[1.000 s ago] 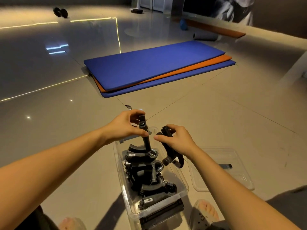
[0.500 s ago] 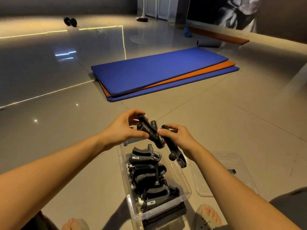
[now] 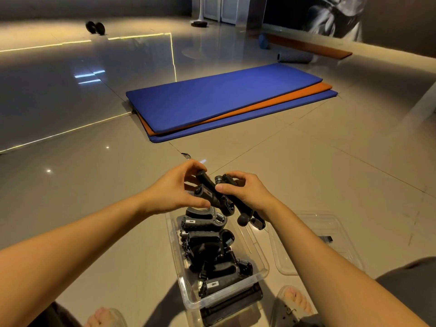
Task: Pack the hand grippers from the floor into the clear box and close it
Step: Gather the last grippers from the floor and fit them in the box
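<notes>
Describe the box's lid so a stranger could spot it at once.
From the blue mats ahead, come back toward the person to the clear box packed with black grippers. The lid lies flat just right of that box, partly under the right forearm. Unlike the box, it is shallow, with just one small dark item showing on it.

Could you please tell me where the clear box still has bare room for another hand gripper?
A bare strip runs along the right wall of the clear box, between it and the packed hand grippers. The left and middle are crowded from the near wall back. The far end is hidden under the left hand and right hand.
</notes>
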The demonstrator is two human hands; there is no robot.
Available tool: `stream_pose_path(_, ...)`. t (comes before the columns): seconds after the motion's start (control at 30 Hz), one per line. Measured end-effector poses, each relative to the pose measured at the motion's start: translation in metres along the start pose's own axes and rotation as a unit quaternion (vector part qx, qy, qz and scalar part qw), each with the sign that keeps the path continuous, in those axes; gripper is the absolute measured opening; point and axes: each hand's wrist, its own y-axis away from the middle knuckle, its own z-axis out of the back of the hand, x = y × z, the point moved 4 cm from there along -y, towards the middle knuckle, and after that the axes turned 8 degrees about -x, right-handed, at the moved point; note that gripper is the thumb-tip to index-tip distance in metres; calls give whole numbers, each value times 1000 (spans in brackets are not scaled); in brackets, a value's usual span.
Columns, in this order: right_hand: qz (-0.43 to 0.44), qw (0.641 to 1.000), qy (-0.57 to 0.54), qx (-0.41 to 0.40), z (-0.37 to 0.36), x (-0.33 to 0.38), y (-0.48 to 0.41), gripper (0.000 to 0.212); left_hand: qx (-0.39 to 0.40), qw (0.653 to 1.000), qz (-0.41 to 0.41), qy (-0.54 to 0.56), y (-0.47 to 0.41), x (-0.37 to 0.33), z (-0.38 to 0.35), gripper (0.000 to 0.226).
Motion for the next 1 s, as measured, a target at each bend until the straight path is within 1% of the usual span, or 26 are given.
stream_pose_path(0.1,17,1000,19,-2,0,-1,1,51,0,992,-32,-126,-1,3,3,70)
stream_pose_path(0.13,23,999,32,-2,-1,-1,1,54,0,987,-38,-159,-1,4,3,71)
stream_pose_path(0.2,31,998,63,-6,-1,-6,-1,67,5,973,-56,-223,-4,6,4,71)
stream_pose_path(0.27,37,995,93,-4,-2,-11,-3,81,16,954,-82,-288,-7,8,4,70)
stream_pose_path(0.3,38,994,99,-2,-3,-14,-3,84,23,943,-92,-318,-8,10,4,69)
stream_pose_path(0.37,37,995,95,1,-4,-17,-3,85,38,923,-109,-367,-10,15,3,68)
stream_pose_path(0.43,30,995,91,1,-4,-19,-4,78,49,907,-120,-400,-11,23,0,70)
stream_pose_path(0.5,25,996,89,3,-3,-21,-5,60,47,909,-121,-397,-13,32,-4,70)
stream_pose_path(0.53,23,996,87,1,-2,-22,-6,56,41,918,-115,-378,-13,37,-5,70)
stream_pose_path(0.67,7,996,75,-44,7,-35,-16,75,24,958,-53,-280,-13,67,-10,67)
stream_pose_path(0.73,-18,996,57,-72,16,-48,-20,71,32,963,-17,-268,-16,87,-14,65)
stream_pose_path(0.83,-48,992,60,-96,28,-68,-23,52,31,964,27,-264,-19,117,-21,64)
stream_pose_path(0.87,-52,991,65,-101,30,-75,-23,49,30,966,40,-253,-20,126,-25,65)
stream_pose_path(1.0,-60,990,95,-90,26,-97,-28,51,27,973,67,-220,-23,155,-47,65)
